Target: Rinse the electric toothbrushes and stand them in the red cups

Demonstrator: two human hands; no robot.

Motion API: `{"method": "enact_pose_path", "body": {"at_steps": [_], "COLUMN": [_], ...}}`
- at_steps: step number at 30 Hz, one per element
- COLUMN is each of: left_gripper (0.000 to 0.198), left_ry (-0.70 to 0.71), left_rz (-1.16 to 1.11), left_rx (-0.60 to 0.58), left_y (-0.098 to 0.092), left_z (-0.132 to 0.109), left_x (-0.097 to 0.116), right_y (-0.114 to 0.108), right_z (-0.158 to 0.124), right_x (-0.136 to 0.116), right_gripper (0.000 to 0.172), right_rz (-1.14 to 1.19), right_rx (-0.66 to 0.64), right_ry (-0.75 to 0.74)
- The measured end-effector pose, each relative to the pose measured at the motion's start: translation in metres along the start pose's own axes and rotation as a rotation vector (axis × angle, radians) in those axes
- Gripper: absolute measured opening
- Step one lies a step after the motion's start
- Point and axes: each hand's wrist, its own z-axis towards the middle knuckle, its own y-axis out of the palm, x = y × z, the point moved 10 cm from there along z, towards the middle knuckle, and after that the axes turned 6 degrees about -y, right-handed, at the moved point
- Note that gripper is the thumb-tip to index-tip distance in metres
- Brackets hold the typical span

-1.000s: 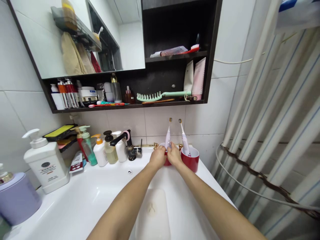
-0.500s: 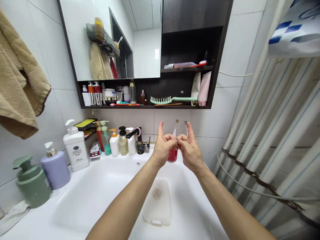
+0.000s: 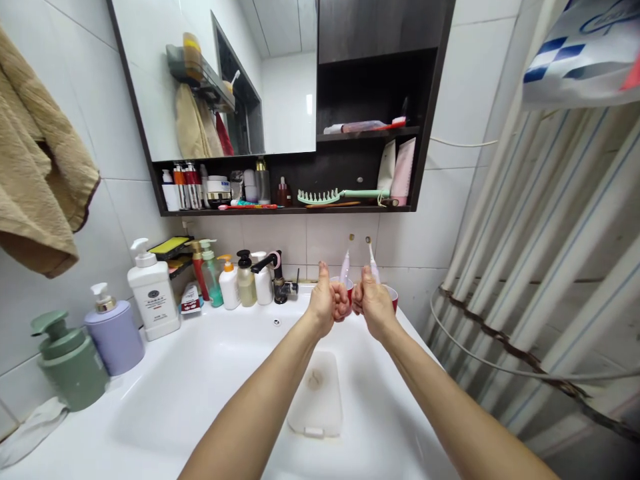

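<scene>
My left hand [image 3: 325,303] is held over the back of the white sink [image 3: 210,373], its fingers curled in and its thumb up. Close beside it, my right hand [image 3: 374,303] makes the same fist shape with a raised thumb. Nothing shows in either hand. A narrow gap separates the two. Behind them, partly covered, stand a red cup [image 3: 350,291] and a second red cup [image 3: 394,299]. A pale electric toothbrush [image 3: 345,268] and another electric toothbrush [image 3: 373,260] rise there, their lower ends hidden by my hands and the cups.
A black faucet [image 3: 281,283] stands left of my hands. Pump bottles line the left rim, including a white bottle [image 3: 154,293] and a purple one [image 3: 115,337]. A clear plastic lid [image 3: 320,407] lies in the basin. Above hangs a mirrored cabinet [image 3: 280,211]; pipes [image 3: 500,267] run on the right.
My hands were touching with a digit of each raised; now they are slightly apart and lower, fingers curled, thumbs up. More of the toothbrushes and cups shows. The view has shifted slightly.
</scene>
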Motion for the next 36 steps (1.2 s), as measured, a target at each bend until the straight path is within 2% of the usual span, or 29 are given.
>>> {"method": "enact_pose_path", "body": {"at_steps": [1,5,8,11,15,18,22,24,28,33,36], "left_gripper": [0.058,0.057,0.052,0.041,0.025,0.016,0.026,0.022,0.008,0.019,0.022], "left_ry": [-0.018,-0.102,-0.161,-0.147,-0.007,0.126,0.251,0.245,0.235,0.391,0.431], "left_rz": [0.017,0.083,0.098,0.127,0.227,0.299,0.278,0.263,0.252,0.034,-0.06], "left_rx": [0.029,0.152,0.169,0.174,0.28,0.332,0.299,0.319,0.441,0.569,0.621], "left_y": [-0.006,-0.033,-0.045,-0.051,-0.058,-0.058,-0.06,-0.072,-0.111,-0.15,-0.163], "left_z": [0.002,0.008,0.01,0.012,0.013,0.016,0.024,0.025,0.013,-0.018,-0.032], "left_x": [-0.007,-0.04,-0.063,-0.071,-0.06,-0.05,-0.051,-0.058,-0.06,-0.029,-0.016], "right_y": [-0.008,-0.042,-0.053,-0.053,-0.048,-0.033,0.006,0.027,0.06,0.08,0.086], "right_z": [0.006,0.028,0.032,0.021,-0.011,-0.039,-0.072,-0.085,-0.099,-0.103,-0.102], "right_x": [0.011,0.065,0.097,0.107,0.095,0.079,0.067,0.067,0.073,0.086,0.091], "right_gripper": [0.044,0.02,0.015,0.014,0.019,0.019,0.019,0.015,0.011,0.01,0.011], "right_rz": [-0.144,-0.388,-0.501,-0.572,-0.629,-0.627,-0.558,-0.516,-0.446,-0.435,-0.442], "right_rx": [0.037,0.153,0.108,0.017,-0.086,-0.188,-0.36,-0.427,-0.502,-0.515,-0.506], "right_ry": [-0.003,0.044,0.088,0.079,0.024,-0.043,-0.095,-0.094,-0.087,-0.051,-0.053]}}
